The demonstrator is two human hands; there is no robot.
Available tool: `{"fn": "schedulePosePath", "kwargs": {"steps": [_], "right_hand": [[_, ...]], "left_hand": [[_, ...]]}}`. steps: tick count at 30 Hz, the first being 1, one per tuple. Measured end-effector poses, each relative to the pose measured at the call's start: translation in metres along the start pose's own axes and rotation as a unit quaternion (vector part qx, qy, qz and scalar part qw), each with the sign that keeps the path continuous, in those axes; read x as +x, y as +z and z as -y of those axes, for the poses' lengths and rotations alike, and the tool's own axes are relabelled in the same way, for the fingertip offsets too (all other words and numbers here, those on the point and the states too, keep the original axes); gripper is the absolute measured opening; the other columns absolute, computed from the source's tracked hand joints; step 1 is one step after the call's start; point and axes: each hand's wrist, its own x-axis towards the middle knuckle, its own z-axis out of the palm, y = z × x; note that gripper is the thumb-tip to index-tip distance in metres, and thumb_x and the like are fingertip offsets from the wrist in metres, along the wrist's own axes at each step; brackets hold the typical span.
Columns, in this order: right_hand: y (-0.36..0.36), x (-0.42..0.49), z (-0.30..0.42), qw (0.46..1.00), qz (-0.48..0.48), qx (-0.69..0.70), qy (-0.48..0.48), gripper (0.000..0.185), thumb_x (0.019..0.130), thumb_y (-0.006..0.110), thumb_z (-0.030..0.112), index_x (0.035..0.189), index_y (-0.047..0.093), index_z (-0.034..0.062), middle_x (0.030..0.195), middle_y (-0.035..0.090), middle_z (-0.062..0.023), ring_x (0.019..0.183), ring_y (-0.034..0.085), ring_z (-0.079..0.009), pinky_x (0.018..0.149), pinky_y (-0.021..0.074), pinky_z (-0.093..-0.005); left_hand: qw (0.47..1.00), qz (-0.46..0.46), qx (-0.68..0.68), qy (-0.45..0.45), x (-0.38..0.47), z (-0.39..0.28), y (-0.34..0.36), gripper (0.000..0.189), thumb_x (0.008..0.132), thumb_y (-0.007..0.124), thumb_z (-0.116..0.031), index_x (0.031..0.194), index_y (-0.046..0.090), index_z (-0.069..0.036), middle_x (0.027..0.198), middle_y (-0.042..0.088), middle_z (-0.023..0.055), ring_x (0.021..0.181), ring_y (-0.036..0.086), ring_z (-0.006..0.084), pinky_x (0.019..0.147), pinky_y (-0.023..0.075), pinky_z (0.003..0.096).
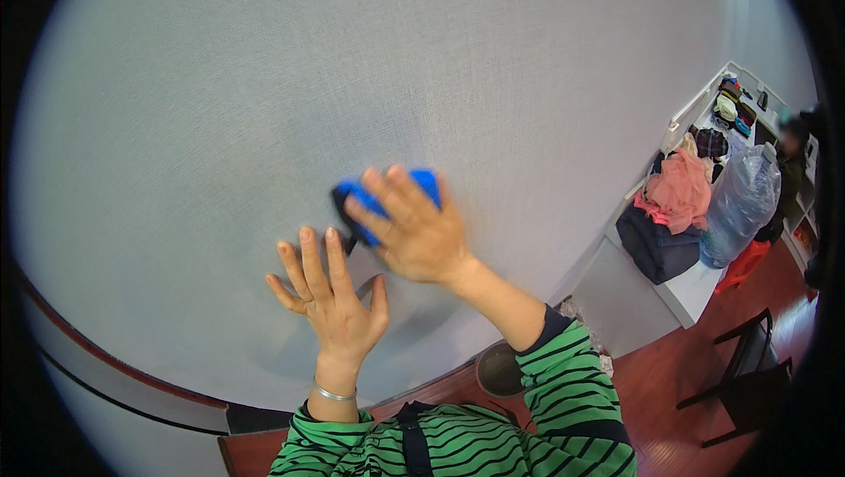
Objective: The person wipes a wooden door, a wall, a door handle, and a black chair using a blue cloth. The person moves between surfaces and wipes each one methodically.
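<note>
My right hand (422,236) lies over a blue pad with a black edge (426,185) and holds it against the pale textured wall (264,114). The hand is blurred, and much of the pad is hidden under its fingers. To the left and a little lower, my left hand (343,312) has its fingers spread, palm towards the wall, with nothing in it. Whether its whole palm touches the wall cannot be told. A small dark piece (350,243) shows between the pad and the left fingertips; what it is stays unclear.
At the right, a white counter (693,292) bears dark folded clothing (657,249), pink fabric (680,190) and a large plastic-wrapped bottle (743,203). A person (792,173) is beyond it. A round bin (500,369) and a dark chair (752,384) stand on the reddish floor (650,404).
</note>
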Motion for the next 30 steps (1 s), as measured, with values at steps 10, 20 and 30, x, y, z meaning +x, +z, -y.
{"fn": "schedulePosePath", "kwargs": {"steps": [10, 20, 30], "right_hand": [[-0.023, 0.020, -0.057, 0.989, -0.070, -0.002, 0.132, 0.063, 0.090, 0.062, 0.023, 0.151, 0.048, 0.0200, 0.159, 0.039, -0.0109, 0.151, 0.029, -0.0333, 0.124, 0.0108, -0.0520], [-0.007, 0.035, -0.017, 0.993, -0.056, 0.024, 0.101, 0.074, 0.084, 0.070, 0.023, 0.154, 0.044, 0.0185, 0.164, 0.031, -0.0107, 0.153, 0.024, -0.0306, 0.123, 0.0132, -0.0545], [0.009, -0.022, 0.006, 0.997, 0.033, 0.015, -0.070, 0.061, 0.088, 0.063, 0.024, 0.148, 0.053, 0.0264, 0.161, 0.038, -0.0007, 0.151, 0.030, -0.0195, 0.125, 0.0132, -0.0498]], "left_hand": [[1.000, -0.002, 0.003, -0.008, -0.005, 0.008, -0.011, 0.089, 0.073, 0.077, -0.024, 0.152, 0.040, -0.004, 0.162, 0.029, 0.0177, 0.155, 0.012, 0.0393, 0.121, -0.0067, 0.0579], [1.000, 0.003, 0.001, -0.014, -0.007, 0.011, -0.013, 0.089, 0.073, 0.077, -0.021, 0.152, 0.040, -0.004, 0.162, 0.029, 0.0172, 0.155, 0.012, 0.0390, 0.121, -0.0055, 0.0584], [0.999, 0.012, -0.010, -0.033, -0.019, 0.014, -0.012, 0.091, 0.075, 0.076, -0.021, 0.154, 0.035, -0.004, 0.163, 0.026, 0.0190, 0.154, 0.011, 0.0426, 0.120, -0.0043, 0.0594]]}}
